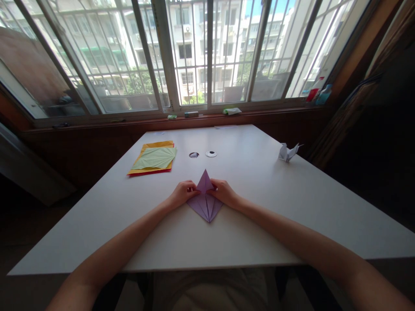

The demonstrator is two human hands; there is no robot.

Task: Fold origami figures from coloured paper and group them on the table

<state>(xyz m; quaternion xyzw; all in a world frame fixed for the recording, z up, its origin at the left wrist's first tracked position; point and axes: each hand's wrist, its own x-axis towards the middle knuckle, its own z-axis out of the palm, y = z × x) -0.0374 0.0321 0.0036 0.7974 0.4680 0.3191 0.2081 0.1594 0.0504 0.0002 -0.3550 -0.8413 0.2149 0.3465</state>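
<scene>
A purple sheet of origami paper [205, 205], folded into a pointed kite-like shape, lies on the white table [259, 224] in front of me. One tip points away toward the window and another points at me, with creases and a split running down its middle. My left hand [184, 191] pinches its left edge between thumb and fingers. On the opposite edge, my right hand [223, 191] grips the paper in the same way, thumb on top. The fingertips under the paper are partly hidden.
Yellow, red and creased pale green paper sheets [152, 158] are stacked at the left. A folded white paper figure [288, 153] stands near the right edge. Beyond my hands are a round hole [193, 155] and a round cover [211, 153]. Small packets [232, 111] lie on the windowsill.
</scene>
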